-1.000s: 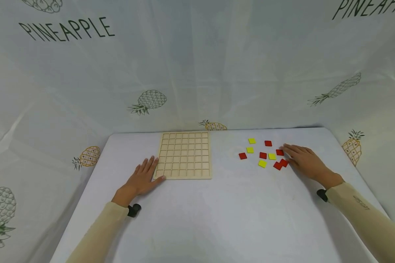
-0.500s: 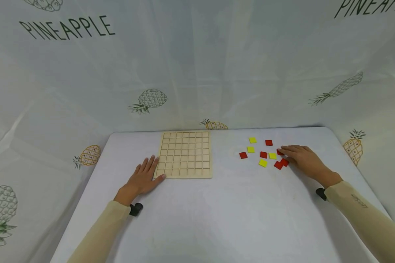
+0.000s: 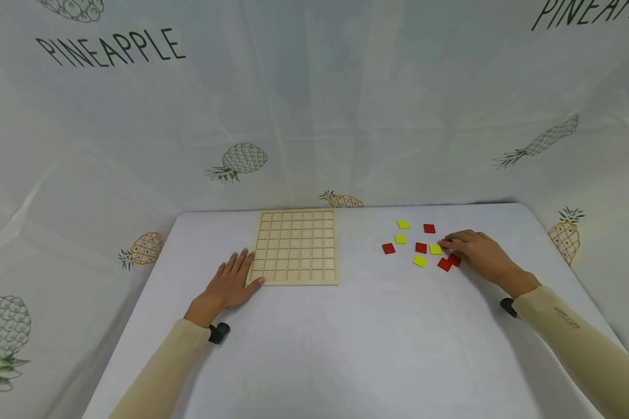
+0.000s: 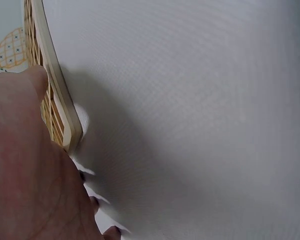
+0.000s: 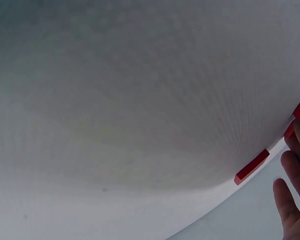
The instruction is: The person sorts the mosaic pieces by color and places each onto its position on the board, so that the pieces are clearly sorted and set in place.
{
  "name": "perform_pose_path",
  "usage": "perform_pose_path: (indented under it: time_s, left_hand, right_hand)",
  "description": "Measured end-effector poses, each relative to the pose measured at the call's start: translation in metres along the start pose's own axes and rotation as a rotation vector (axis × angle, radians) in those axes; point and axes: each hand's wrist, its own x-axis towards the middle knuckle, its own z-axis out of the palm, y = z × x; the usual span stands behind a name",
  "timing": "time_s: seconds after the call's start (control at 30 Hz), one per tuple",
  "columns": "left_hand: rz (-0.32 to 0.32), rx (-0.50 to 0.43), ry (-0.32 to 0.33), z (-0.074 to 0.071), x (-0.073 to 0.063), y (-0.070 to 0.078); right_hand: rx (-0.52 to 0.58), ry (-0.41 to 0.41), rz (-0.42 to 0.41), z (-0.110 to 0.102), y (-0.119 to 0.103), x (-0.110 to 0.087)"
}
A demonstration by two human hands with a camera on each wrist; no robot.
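Note:
My left hand (image 3: 229, 286) lies with fingers spread at the near left corner of a pale wooden grid board (image 3: 296, 249). Its thumb rests on the board's rim, as the left wrist view shows too. On the right, my right hand (image 3: 476, 255) reaches into a scatter of small square tiles. Its thumb and fingers pinch a red tile (image 5: 290, 131), mostly hidden by the fingertips in the head view. Close by lie a yellow tile (image 3: 435, 249) and two touching red tiles, the nearer one (image 3: 444, 265) partly left of the hand.
Other loose tiles lie between board and right hand, among them a yellow tile (image 3: 403, 224), a red tile (image 3: 429, 228) and a leftmost red tile (image 3: 388, 248). A white cloth covers the table (image 3: 314, 349). A pineapple-print curtain (image 3: 346, 116) hangs behind and at the sides.
My right hand has shifted slightly left, and its fingers have closed over the red tile that lay beside them. The left hand has stayed at the board's corner.

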Motion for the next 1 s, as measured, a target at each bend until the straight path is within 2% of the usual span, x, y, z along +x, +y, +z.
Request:
perform_pose_path:
  time_s: [0.2,0.37,0.7,0.83,1.0]
  left_hand:
    - [0.012,-0.003,0.035,0.0077,0.0042,-0.0069]
    - [0.007,0.003,0.029,0.0076,0.0050,-0.0069]
    - [0.008,-0.008,0.027,0.0077,0.0046,-0.0041]
    - [0.017,-0.002,0.042,0.0095,0.0055,-0.0052]
    - [0.008,0.000,0.031,0.0089,0.0067,-0.0057]
  right_hand:
    - [-0.015,-0.019,0.024,-0.0018,-0.0010,0.0036]
    - [-0.038,-0.023,0.032,-0.0023,-0.0010,0.0049]
    - [-0.039,0.001,0.038,-0.0032,-0.0034,0.0027]
    - [-0.030,0.035,0.049,-0.0038,-0.0024,0.0002]
    - [-0.030,0.073,0.048,-0.0095,-0.0024,-0.0002]
